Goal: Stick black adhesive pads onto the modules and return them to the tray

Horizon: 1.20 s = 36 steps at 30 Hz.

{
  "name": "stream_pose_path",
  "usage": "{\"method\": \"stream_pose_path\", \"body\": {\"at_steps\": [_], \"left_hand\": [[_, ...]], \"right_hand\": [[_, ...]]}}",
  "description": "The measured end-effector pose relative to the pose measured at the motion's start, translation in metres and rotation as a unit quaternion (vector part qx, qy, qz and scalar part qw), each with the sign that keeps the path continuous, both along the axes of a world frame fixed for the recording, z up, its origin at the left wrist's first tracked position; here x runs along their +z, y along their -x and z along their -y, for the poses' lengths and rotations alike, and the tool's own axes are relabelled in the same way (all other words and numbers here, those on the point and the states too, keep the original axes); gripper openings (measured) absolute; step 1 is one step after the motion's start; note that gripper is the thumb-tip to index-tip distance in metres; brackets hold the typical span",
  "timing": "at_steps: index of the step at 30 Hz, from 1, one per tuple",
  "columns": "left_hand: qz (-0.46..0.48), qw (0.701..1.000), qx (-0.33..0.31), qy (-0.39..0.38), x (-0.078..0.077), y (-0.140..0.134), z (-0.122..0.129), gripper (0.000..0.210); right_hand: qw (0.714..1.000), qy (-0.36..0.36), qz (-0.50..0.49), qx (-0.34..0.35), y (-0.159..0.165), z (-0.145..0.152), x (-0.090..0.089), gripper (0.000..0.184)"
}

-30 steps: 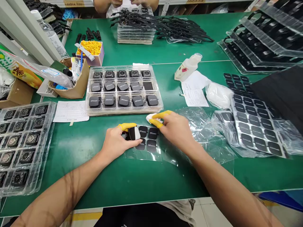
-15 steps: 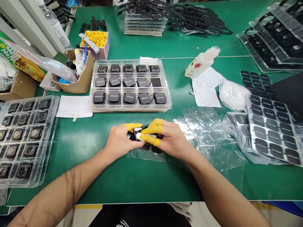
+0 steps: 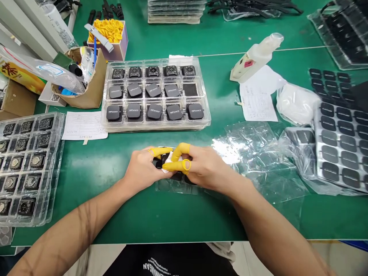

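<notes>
Yellow finger cots cover the index finger of my left hand and fingers of my right hand. My left hand grips a small black watch case between thumb and index finger. A folded white wipe is pinched in my right hand and pressed against the watch face. Most of the case is hidden behind my fingers. Beneath both hands lies a clear sheet with black squarish pieces on it, partly covered.
Ahead is a clear compartment tray of watch cases and black covers. Another watch tray lies left. A white bottle, crumpled plastic film and a sheet of black stickers are right. Yellow finger cots fill a box.
The view has shifted downward slightly. My right fingers have curled and moved a little left across the watch with the wipe. My left hand keeps its hold.
</notes>
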<state>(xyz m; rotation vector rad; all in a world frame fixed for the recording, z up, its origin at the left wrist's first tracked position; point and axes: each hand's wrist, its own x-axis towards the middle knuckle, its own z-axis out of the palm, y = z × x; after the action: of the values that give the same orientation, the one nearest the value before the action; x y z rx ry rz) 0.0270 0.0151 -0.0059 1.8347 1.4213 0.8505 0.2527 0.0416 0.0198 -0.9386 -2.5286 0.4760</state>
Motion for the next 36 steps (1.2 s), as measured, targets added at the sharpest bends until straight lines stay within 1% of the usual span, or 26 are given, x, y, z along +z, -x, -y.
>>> {"method": "stream_pose_path", "body": {"at_steps": [2, 3, 4, 6, 8, 10, 12, 13, 15, 18, 20, 23, 25, 27, 29, 32, 34, 36], "left_hand": [[0.014, 1.000, 0.004, 0.000, 0.000, 0.000, 0.000, 0.045], [0.021, 1.000, 0.007, 0.003, -0.001, 0.000, 0.000, 0.045], [0.023, 1.000, 0.010, 0.007, -0.001, 0.000, 0.000, 0.045], [0.016, 1.000, 0.012, 0.012, -0.001, 0.000, 0.000, 0.045], [0.008, 1.000, 0.002, 0.009, -0.002, 0.001, 0.000, 0.046], [0.010, 1.000, -0.007, 0.001, -0.002, 0.001, 0.000, 0.047], [0.012, 1.000, 0.000, 0.004, -0.002, 0.002, -0.001, 0.047], [0.010, 1.000, 0.007, 0.008, -0.001, 0.002, -0.001, 0.048], [0.004, 1.000, 0.018, 0.019, -0.001, 0.002, -0.001, 0.050], [0.008, 1.000, 0.012, 0.018, 0.001, 0.001, -0.001, 0.049], [0.014, 1.000, 0.009, 0.014, 0.001, 0.000, 0.000, 0.048], [0.016, 1.000, 0.007, 0.011, 0.001, -0.001, 0.000, 0.046], [0.017, 1.000, 0.004, 0.008, 0.000, 0.000, 0.000, 0.046], [0.014, 1.000, 0.003, 0.009, 0.000, 0.001, 0.000, 0.047], [0.013, 1.000, -0.006, 0.008, 0.000, 0.001, 0.000, 0.046], [0.019, 1.000, -0.013, 0.006, 0.001, 0.001, -0.001, 0.044], [0.014, 1.000, -0.008, 0.012, 0.002, 0.000, -0.001, 0.045], [0.005, 1.000, -0.004, 0.014, 0.002, 0.000, -0.001, 0.045]], "right_hand": [[0.996, -0.073, 0.042, 0.022, -0.005, -0.001, 0.001, 0.043], [0.994, -0.098, 0.043, 0.024, -0.008, -0.002, 0.002, 0.044], [0.994, -0.102, 0.029, 0.015, -0.009, -0.001, 0.001, 0.044], [0.997, -0.071, -0.017, 0.002, -0.008, 0.001, -0.001, 0.042], [0.998, -0.039, -0.043, 0.014, -0.003, 0.003, -0.004, 0.040], [0.998, -0.047, -0.021, 0.036, -0.002, 0.002, -0.005, 0.040], [0.995, -0.083, 0.029, 0.036, -0.008, -0.002, -0.005, 0.039], [0.994, -0.094, 0.046, 0.026, -0.014, -0.004, -0.004, 0.039], [0.995, -0.085, 0.045, -0.009, -0.025, -0.008, -0.003, 0.041], [0.997, -0.051, -0.020, -0.054, -0.030, -0.007, -0.004, 0.042], [0.995, -0.056, -0.053, -0.056, -0.023, -0.003, -0.007, 0.038], [0.996, -0.048, -0.076, -0.030, -0.006, 0.006, -0.011, 0.037], [0.997, -0.022, -0.064, -0.019, 0.003, 0.009, -0.013, 0.039], [0.999, -0.009, -0.030, -0.012, 0.006, 0.008, -0.012, 0.040], [1.000, -0.015, 0.009, 0.008, 0.002, 0.005, -0.008, 0.042], [0.997, -0.061, 0.039, 0.025, -0.013, -0.002, -0.002, 0.041], [0.997, -0.077, 0.025, 0.004, -0.018, -0.003, -0.001, 0.041], [0.998, -0.068, -0.012, -0.010, -0.015, 0.000, -0.003, 0.044]]}}
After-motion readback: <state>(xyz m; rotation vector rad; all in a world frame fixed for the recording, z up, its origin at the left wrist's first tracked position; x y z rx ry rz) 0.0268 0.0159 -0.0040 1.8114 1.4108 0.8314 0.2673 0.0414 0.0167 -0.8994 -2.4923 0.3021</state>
